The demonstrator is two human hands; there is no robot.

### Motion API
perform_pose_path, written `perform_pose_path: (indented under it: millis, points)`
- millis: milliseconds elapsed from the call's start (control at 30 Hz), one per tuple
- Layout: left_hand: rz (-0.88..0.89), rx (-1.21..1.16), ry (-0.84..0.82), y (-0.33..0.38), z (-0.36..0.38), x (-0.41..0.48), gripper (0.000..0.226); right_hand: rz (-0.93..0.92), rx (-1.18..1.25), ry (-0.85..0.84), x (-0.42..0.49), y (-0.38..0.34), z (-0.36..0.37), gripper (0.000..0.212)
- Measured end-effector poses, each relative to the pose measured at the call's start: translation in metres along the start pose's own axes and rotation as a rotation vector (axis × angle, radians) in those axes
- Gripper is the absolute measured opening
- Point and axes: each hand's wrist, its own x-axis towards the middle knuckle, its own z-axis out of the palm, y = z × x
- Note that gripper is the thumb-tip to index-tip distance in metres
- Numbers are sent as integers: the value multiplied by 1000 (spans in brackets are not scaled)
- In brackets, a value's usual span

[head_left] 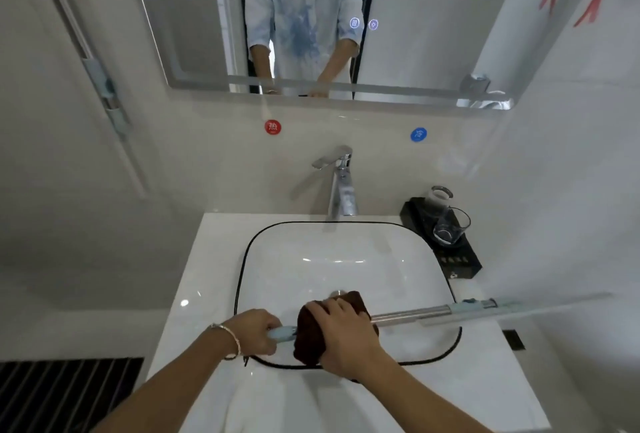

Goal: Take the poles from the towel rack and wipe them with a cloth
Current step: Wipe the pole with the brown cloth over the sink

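**Item: towel-rack pole, being wiped over sink**

Location: the pole [408, 315] lies level across the front of the sink [242, 259], held above the basin, its far end reaching past the right rim.

Hands: the left hand [256, 330] grips the pale blue end cap. The right hand [343, 332] is curled round the cloth [311, 332], which wraps the pole just beside the left hand.

Materials: brushed steel tube, round and smooth, with a pale blue sleeve, likely plastic, at the joint near the far end. The cloth is dark brown, soft and bunched.

Handling, as judged: light, stiff, probably telescopic, so the sections may slide or twist. Bare steel would be slippery; the end cap is the surer hold. Its long overhang could knock the glass [450, 224] on the black tray [464, 259].

Surroundings: chrome tap [341, 186], white glossy tabletop [194, 294], mirror [415, 34].
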Motion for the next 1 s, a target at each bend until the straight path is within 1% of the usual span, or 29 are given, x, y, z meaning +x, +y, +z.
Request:
perform_pose_path:
  millis: [33, 100, 167, 233, 267, 300, 367, 400, 467, 500, 567, 633, 700, 767, 800, 900, 933, 1000]
  points:
    - [-3, 72, 23, -4, 2, 2, 23, 2, -1, -5, 2, 0, 4, 63]
    - [-10, 214, 111, -12, 3, 5, 29, 16, -3, 4, 6, 0, 11, 63]
    - [-14, 291, 211, -22, 4, 6, 39, 24, -2, 21, 10, 1, 13, 61]
    - [-62, 270, 304, -34, 9, -1, 63, 28, 7, 17, 12, 2, 13, 59]
    - [-93, 231, 364, -40, 14, -6, 71, 30, 10, 13, 13, 2, 13, 57]
    - [-120, 183, 432, -46, 20, -11, 74, 31, 15, 5, 14, 2, 13, 56]
    - [-139, 74, 534, -53, 31, -19, 66, 47, 60, -11, 17, 2, 10, 56]
    - [-135, 17, 550, -55, 35, -22, 56, 59, 102, -18, 20, 0, 6, 55]
    - [-120, -33, 524, -54, 40, -27, 33, 57, 185, -10, 27, -9, -2, 53]
    - [-115, -52, 515, -53, 42, -28, 26, 34, 207, -16, 31, -16, -3, 54]
    - [-105, -102, 515, -54, 44, -28, 18, -52, 190, -42, 35, -37, 1, 59]
    - [-100, -100, 493, -57, 41, -28, 11, -135, 112, -60, 38, -58, 14, 62]
    - [-83, -95, 470, -61, 39, -27, 11, -156, 33, -66, 44, -66, 23, 60]
    - [-65, -121, 475, -63, 37, -28, 11, -125, 39, -116, 53, -65, 17, 58]
    - [-51, -113, 473, -62, 37, -29, 13, -103, 61, -162, 59, -64, 10, 56]
    - [-16, -35, 437, -59, 41, -31, 26, -21, 180, -354, 78, -60, -10, 55]
    - [-20, -4, 432, -58, 41, -32, 27, 1, 210, -392, 84, -61, -13, 54]
    - [-33, 68, 419, -59, 41, -32, 25, 14, 216, -358, 89, -61, -13, 52]
